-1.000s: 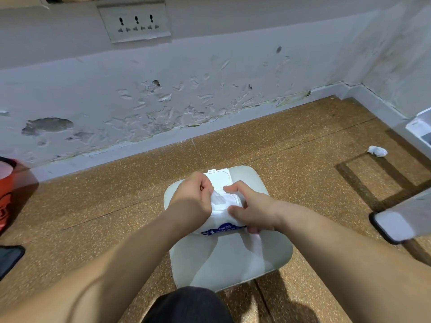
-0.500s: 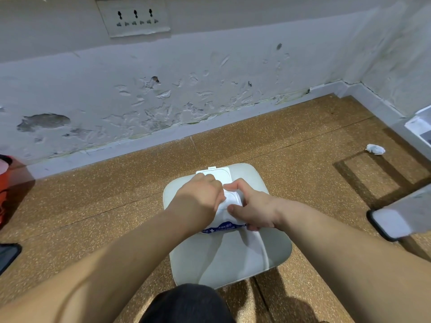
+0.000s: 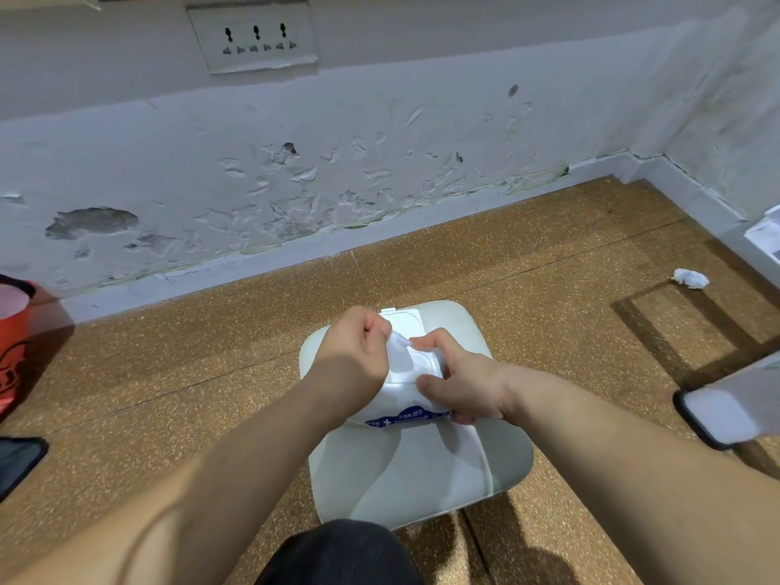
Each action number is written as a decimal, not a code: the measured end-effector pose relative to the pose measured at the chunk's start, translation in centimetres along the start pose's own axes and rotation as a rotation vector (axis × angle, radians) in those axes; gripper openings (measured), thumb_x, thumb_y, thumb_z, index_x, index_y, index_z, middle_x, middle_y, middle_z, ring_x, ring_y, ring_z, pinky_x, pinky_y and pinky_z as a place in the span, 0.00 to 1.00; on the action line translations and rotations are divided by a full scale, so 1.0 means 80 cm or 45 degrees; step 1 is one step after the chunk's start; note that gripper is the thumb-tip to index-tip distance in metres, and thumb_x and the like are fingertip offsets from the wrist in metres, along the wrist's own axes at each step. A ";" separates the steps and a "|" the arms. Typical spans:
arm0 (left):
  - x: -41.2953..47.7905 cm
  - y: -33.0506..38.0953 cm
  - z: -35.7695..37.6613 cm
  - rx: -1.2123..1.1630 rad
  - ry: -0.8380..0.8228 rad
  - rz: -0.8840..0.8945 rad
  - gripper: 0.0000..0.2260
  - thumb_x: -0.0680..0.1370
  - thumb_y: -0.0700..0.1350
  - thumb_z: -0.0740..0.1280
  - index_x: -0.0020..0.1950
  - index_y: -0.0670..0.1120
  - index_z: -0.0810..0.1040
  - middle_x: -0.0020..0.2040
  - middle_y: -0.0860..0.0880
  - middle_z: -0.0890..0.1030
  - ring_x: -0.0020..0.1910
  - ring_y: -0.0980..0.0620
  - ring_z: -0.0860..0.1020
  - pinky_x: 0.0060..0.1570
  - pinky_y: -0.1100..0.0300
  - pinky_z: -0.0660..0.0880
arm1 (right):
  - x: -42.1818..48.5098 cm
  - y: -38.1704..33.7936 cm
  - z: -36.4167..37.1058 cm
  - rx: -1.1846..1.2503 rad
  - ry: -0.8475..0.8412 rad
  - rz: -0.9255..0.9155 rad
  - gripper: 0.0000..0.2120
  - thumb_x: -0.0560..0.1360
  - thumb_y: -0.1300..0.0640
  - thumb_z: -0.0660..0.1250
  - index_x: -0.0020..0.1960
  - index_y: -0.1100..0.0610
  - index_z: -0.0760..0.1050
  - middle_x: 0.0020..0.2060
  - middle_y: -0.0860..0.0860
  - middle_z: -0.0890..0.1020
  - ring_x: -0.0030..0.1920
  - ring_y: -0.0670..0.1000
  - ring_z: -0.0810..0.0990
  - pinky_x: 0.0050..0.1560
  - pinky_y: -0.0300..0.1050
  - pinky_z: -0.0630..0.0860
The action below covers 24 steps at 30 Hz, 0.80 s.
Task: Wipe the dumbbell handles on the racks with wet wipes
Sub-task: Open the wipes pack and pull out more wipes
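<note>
Wet wipes pack (image 3: 401, 401) sits on a pale stool (image 3: 422, 479) on the brown floor (image 3: 211, 373), right in front of the person. Its lid (image 3: 401, 320) is flipped up at the far side. The left hand (image 3: 350, 352) pinches one white wipe (image 3: 399, 346) that sticks up from the top of the pack. The right hand (image 3: 460, 382) grips the pack, fingers curled round its side and thumb pressing on top. A scrunched white ball (image 3: 690, 277) lies on the floor, well apart to the right.
</note>
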<state>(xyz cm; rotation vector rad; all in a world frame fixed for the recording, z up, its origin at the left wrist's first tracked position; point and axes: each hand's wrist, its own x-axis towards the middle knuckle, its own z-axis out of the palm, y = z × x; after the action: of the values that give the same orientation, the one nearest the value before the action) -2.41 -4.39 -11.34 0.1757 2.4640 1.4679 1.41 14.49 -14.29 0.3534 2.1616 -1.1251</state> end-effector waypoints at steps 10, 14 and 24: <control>0.001 0.015 -0.002 0.255 -0.096 0.066 0.17 0.74 0.61 0.74 0.55 0.53 0.75 0.48 0.56 0.76 0.42 0.57 0.74 0.41 0.63 0.71 | -0.003 -0.008 -0.004 -0.126 -0.001 0.025 0.17 0.79 0.45 0.62 0.63 0.37 0.59 0.41 0.59 0.79 0.34 0.56 0.75 0.40 0.52 0.78; 0.002 0.012 0.007 0.741 -0.128 0.306 0.14 0.74 0.54 0.72 0.54 0.52 0.71 0.51 0.55 0.71 0.49 0.50 0.75 0.48 0.55 0.72 | -0.005 -0.010 -0.005 -0.117 -0.003 0.014 0.18 0.77 0.43 0.62 0.63 0.35 0.59 0.42 0.60 0.80 0.33 0.57 0.75 0.40 0.53 0.78; -0.012 -0.008 0.003 0.562 0.292 0.528 0.08 0.72 0.43 0.67 0.45 0.44 0.85 0.47 0.50 0.81 0.42 0.48 0.80 0.39 0.57 0.78 | -0.011 -0.019 -0.008 -0.116 0.000 0.049 0.23 0.80 0.47 0.64 0.69 0.35 0.57 0.44 0.59 0.79 0.33 0.57 0.77 0.44 0.55 0.83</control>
<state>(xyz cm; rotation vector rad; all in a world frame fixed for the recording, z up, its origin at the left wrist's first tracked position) -1.37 -4.69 -11.84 0.6732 3.0524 1.0958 1.00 14.16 -12.49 0.3528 2.1883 -1.0020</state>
